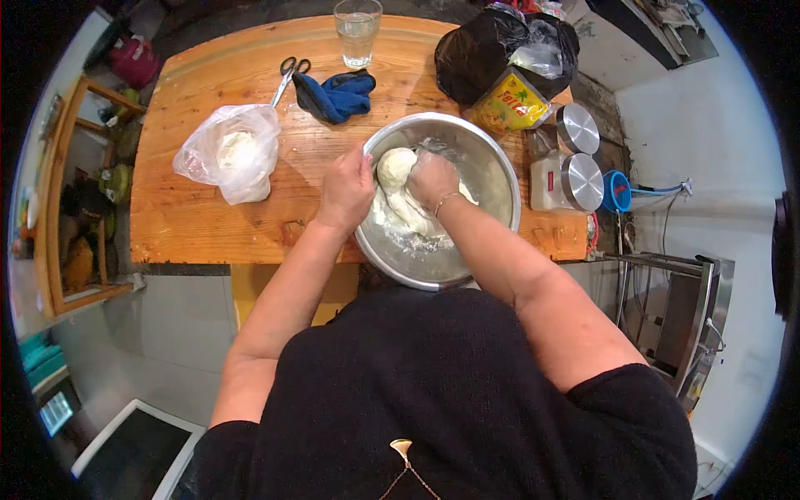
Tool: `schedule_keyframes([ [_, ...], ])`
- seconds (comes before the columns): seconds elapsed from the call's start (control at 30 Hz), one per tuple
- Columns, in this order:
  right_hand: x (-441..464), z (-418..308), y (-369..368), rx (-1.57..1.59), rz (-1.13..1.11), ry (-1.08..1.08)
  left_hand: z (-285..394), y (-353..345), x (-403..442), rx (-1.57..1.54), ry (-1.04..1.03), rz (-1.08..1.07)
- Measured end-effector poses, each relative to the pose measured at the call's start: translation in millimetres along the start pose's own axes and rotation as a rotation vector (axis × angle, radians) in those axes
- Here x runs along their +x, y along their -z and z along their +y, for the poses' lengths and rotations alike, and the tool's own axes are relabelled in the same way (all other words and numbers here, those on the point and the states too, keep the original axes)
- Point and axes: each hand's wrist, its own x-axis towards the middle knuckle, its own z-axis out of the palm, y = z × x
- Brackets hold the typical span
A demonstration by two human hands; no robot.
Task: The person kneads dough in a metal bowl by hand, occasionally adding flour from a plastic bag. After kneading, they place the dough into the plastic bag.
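White dough [408, 212] lies inside the steel bowl [492, 179], apparently mid-kneading: the right hand [435, 179], fingers curled closed, presses against it; the left hand [346, 192] grips the rim [442, 117]. Pressing harder calls for that firm hold.

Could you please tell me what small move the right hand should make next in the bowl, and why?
I would probably press the dough down into the loose white powder with the right hand, since powder lies beside the lump and the left hand is at the rim of the bowl, seemingly steadying it.
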Motion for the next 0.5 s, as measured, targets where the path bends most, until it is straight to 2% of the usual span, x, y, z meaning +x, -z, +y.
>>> schedule_keyframes([
  [0.1,4.5,0.5,-5.8,0.118,0.116,-0.087,-0.8,-2.0,-4.0,0.087,0.032,0.070],
  [0.23,5.9,-1.7,-12.9,0.196,0.137,-0.092,-1.1,-6.7,-5.1,0.208,0.081,0.081],
  [0.3,-4.8,4.0,-13.8,-0.101,0.061,0.311,1.3,-6.6,-4.4,0.240,0.104,0.084],
  [0.33,-10.9,9.4,-4.0,-0.188,-0.051,0.490,3.5,-5.6,-4.9,0.225,0.100,0.089],
  [0.37,-15.6,15.8,8.4,-0.194,-0.052,0.495,4.6,-5.3,-4.8,0.208,0.096,0.097],
  [0.43,-21.4,26.5,40.1,0.167,0.078,0.353,-0.1,-7.4,-4.6,0.202,0.094,0.122],
  [0.5,6.7,54.7,32.1,0.146,0.023,0.400,0.3,-8.2,-4.9,0.199,0.084,0.127],
])
